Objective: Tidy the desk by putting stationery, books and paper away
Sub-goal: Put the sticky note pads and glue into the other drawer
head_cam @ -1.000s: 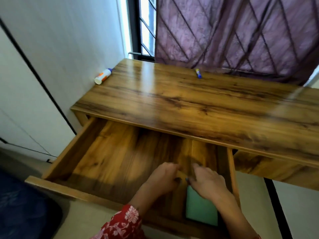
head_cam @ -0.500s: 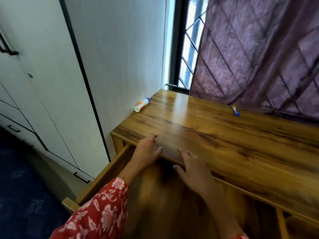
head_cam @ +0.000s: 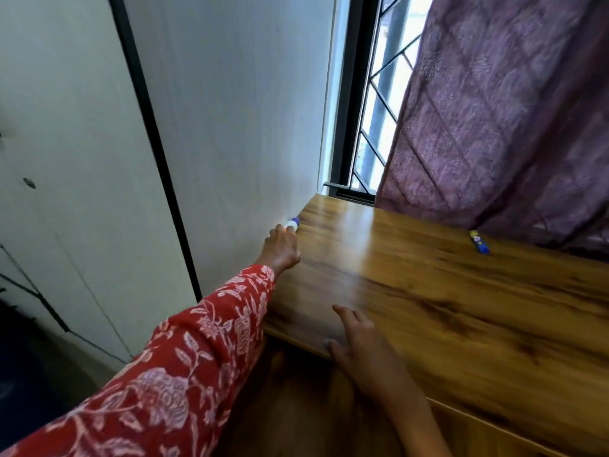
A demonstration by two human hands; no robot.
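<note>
while two hands [head_cam: 281,247] reach, two markers [head_cam: 292,223] lie on one desk [head_cam: 428,308].

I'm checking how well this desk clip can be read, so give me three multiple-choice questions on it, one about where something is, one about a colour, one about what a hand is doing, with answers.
1. Where does the small pen lie?
A. On the desk near the curtain
B. In the drawer
C. On the floor

2. What colour is the sleeve on the left arm?
A. Plain green
B. Red with a pale flower print
C. Black

3. What is the right hand doing?
A. Gripping a book
B. Pinching the curtain
C. Resting with its fingers spread at the desk's front edge

Answers: 1 A, the pen sits on the desktop by the purple curtain. 2 B, the print shows along the whole forearm. 3 C, the fingers lie straight and hold nothing, while the left hand reaches the glue stick.
</note>
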